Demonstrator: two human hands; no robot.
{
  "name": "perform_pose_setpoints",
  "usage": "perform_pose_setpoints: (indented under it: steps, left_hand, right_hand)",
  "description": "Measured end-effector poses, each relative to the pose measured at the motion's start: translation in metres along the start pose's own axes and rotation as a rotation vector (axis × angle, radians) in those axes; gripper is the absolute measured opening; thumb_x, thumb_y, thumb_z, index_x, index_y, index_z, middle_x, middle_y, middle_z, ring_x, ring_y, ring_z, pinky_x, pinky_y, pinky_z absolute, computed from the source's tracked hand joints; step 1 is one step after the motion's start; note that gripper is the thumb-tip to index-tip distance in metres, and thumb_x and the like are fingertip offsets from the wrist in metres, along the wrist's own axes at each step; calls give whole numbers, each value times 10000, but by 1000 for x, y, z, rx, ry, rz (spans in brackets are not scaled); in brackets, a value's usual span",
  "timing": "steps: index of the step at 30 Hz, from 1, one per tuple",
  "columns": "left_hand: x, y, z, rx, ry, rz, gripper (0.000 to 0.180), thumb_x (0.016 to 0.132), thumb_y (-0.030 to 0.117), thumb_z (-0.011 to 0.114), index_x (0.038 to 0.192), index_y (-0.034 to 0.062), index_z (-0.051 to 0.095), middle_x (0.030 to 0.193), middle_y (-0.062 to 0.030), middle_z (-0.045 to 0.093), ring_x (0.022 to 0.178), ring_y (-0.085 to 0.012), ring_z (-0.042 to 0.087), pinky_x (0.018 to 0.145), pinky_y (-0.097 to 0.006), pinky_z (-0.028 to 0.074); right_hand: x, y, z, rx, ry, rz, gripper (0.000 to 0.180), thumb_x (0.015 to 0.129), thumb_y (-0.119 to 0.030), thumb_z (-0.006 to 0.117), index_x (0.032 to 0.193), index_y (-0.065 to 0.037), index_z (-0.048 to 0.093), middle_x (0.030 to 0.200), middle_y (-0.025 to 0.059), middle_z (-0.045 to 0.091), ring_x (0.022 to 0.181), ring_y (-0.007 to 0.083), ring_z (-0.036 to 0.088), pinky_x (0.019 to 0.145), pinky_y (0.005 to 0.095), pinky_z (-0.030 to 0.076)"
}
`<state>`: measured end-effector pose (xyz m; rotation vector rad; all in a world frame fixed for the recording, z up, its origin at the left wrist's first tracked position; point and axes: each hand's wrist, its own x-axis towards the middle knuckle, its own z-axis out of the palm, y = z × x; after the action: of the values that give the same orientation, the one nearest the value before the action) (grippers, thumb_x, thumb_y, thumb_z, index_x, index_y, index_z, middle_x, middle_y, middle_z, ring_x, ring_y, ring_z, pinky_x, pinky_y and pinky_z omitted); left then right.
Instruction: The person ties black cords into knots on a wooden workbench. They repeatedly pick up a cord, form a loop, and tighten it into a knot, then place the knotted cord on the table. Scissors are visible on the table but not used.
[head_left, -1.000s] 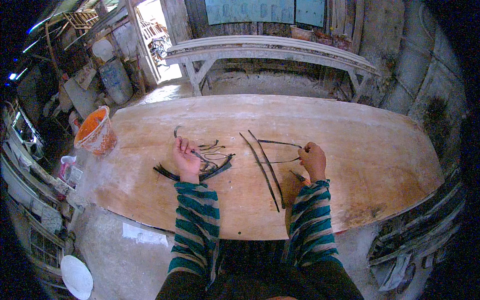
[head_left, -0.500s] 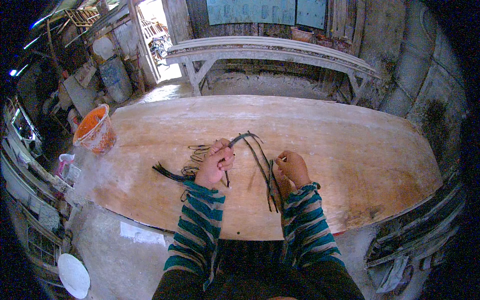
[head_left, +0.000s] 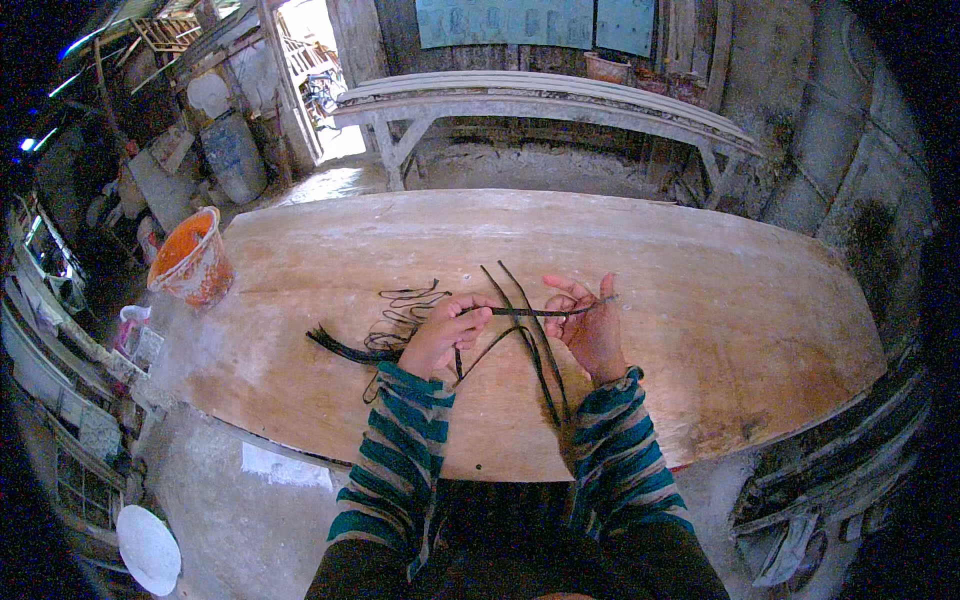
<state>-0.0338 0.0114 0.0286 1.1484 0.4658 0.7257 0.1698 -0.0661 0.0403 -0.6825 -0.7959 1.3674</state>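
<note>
My left hand (head_left: 443, 335) is closed in a pinch on a black cord (head_left: 530, 312), thin and flat-looking. From there the cord stretches rightward to my right hand (head_left: 590, 330), whose fingers are spread, its far end lying across them near the thumb. Under that stretch, long loose black strands (head_left: 535, 345) lie on the wooden board, slanting toward my right sleeve. A thin strand also curves down between the hands. Beside my left wrist lie a thick black bundle of strands (head_left: 345, 345) and a loosely looped dark cord (head_left: 395, 313).
The pale wooden tabletop (head_left: 700, 300) has curved-looking edges. An orange bucket (head_left: 190, 262) with whitish smears stands at its left end. Beyond the far edge is a long white-stained bench (head_left: 540, 95). A white round lid-like disc (head_left: 148, 550) is at lower left.
My right hand has opened from a closed pinch and turned palm up. The cord in my left hand, earlier arching upward, now stretches rightward to the right hand. The loose strands shifted slightly.
</note>
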Motion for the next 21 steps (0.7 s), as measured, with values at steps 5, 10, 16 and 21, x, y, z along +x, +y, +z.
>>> perform_pose_setpoints:
  steps: [5, 10, 16, 21]
  left_hand:
    - [4, -1, -3, 71, 40, 5, 207, 841, 186, 547, 976, 29, 543, 638, 53, 424, 471, -5, 319, 399, -145, 231]
    - [10, -9, -13, 12, 217, 29, 220, 844, 200, 543, 992, 39, 553, 654, 52, 436, 499, -4, 341, 401, -142, 253]
    - [10, -9, -13, 123, 271, 87, 220, 840, 219, 551, 974, 45, 574, 674, 51, 464, 512, -4, 349, 408, -149, 270]
    - [15, -11, -14, 403, 367, 212, 266, 833, 237, 566, 1006, 37, 590, 749, 27, 540, 582, -41, 427, 497, -180, 351]
  right_hand:
    - [0, -7, -5, 63, 28, 24, 739, 826, -632, 207, 1081, -4, 502, 587, 50, 540, 445, 135, 500, 432, 242, 426]
    - [-1, -2, -9, -164, -25, 185, 620, 861, -558, 264, 1066, -23, 503, 596, 52, 547, 445, 116, 507, 400, 206, 408]
    - [-8, -6, -1, 11, -80, 126, 341, 880, -307, 447, 1090, -42, 488, 693, 48, 570, 472, 96, 529, 434, 180, 439]
    - [-5, -5, -12, 62, -56, 7, 284, 857, -139, 500, 1125, -50, 467, 817, 41, 576, 557, 93, 560, 483, 181, 469]
